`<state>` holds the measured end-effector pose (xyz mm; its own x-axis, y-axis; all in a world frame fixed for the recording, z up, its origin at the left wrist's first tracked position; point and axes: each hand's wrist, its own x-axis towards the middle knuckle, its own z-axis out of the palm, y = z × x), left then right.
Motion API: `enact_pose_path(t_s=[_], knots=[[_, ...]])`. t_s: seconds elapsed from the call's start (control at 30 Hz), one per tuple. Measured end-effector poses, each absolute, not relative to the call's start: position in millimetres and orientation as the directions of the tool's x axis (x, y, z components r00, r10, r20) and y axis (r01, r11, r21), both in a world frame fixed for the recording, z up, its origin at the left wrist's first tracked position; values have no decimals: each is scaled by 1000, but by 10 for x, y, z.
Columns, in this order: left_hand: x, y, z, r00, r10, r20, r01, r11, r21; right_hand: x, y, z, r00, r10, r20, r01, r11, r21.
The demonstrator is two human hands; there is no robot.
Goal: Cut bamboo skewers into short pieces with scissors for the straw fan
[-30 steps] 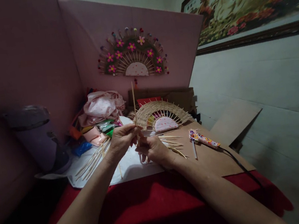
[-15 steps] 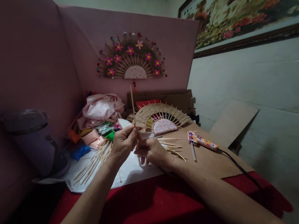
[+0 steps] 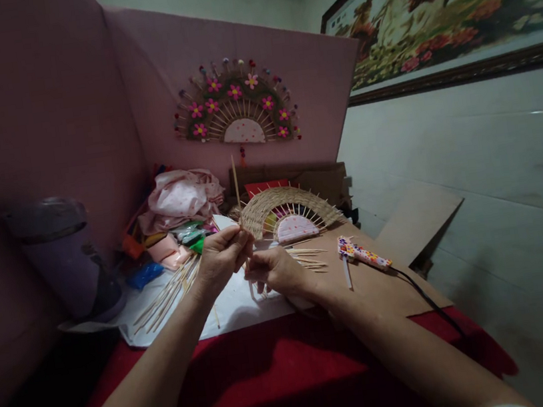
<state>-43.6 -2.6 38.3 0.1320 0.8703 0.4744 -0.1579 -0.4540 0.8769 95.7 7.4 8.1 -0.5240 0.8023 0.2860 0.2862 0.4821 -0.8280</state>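
A thin wooden stick point(image 3: 236, 188) stands upright above the table, pinched between the thumb and fingers of my left hand point(image 3: 223, 254). Just below and to the right, my right hand point(image 3: 278, 270) has its fingers closed around the stick's lower part. Behind my hands stands a woven straw fan point(image 3: 286, 200) with a pink dotted centre and sticks poking out. Loose sticks point(image 3: 164, 299) lie on white paper left of my hands, and more pointed sticks point(image 3: 312, 258) lie to the right.
A flowered glue gun point(image 3: 367, 256) with a black cord rests on brown cardboard point(image 3: 390, 294) at the right. Coloured packets point(image 3: 145, 276) and pink cloth point(image 3: 182, 196) are piled at the left, near a purple bin point(image 3: 65, 266). A flowered fan point(image 3: 236, 94) hangs behind.
The stick and both hands have shifted slightly left in the view. My right hand sits a little higher, nearer my left hand. The whole view has turned slightly.
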Motion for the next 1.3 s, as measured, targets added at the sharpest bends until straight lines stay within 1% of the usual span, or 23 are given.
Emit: enact_pose_path(t_s=[0.03,0.1,0.17,0.2,0.27,0.3,0.33,0.4,0.47,0.53,0.6,0.67,0.73,0.8,0.9,0.97,1.03,1.1,1.2,1.3], knots=[[-437,-24,381,132,873,468,-160,-448,880,1027,50,162,-548,789,277,388,533,-752],[-437,-25,378,139,877,459,-148,-440,886,1202,-15,309,-509,806,301,581,581,-570],[-434,-29,379,152,876,458,-126,-442,888,1384,-102,390,-466,830,308,747,555,-365],[-432,-32,382,160,873,461,-118,-446,887,1463,-150,397,-458,848,268,809,522,-269],[-428,-37,388,175,863,475,-108,-462,880,1577,-244,347,-437,890,129,887,450,-99],[-427,-39,393,180,856,484,-99,-474,875,1612,-284,300,-429,899,89,900,433,-44],[-427,-39,397,183,849,496,-88,-488,868,1634,-315,245,-426,902,68,904,428,-18],[-430,-38,407,177,834,523,-60,-521,851,1648,-346,138,-437,896,76,897,440,-36],[-439,-30,415,159,820,549,-37,-551,834,1643,-333,72,-438,894,92,890,446,-98],[-456,-17,419,140,819,557,-32,-558,829,1634,-292,70,-397,913,92,897,407,-170],[-477,-2,420,134,842,523,-52,-521,852,1628,-249,134,-324,944,60,901,327,-284],[-496,10,418,137,877,460,-86,-452,888,1630,-230,237,-239,971,-10,867,209,-452],[-505,16,415,143,901,409,-110,-396,912,1644,-247,335,-194,978,-71,771,108,-627],[-502,14,412,155,905,395,-111,-382,918,1677,-292,387,-182,980,-76,634,57,-772],[-486,2,406,178,894,411,-109,-398,911,1756,-367,365,-244,968,-55,413,52,-909],[-475,-7,401,182,889,420,-117,-405,907,1815,-407,327,-310,947,-81,318,23,-948],[-466,-13,395,184,890,417,-130,-398,908,1861,-446,315,-350,933,-81,301,30,-953],[-458,-16,389,189,894,407,-143,-385,912,1881,-499,346,-380,925,-11,364,139,-921],[-448,-18,381,199,895,399,-161,-372,914,1866,-592,434,-425,898,113,480,330,-813],[-440,-29,379,196,896,399,-179,-367,913,1819,-654,497,-427,893,144,499,365,-786]])
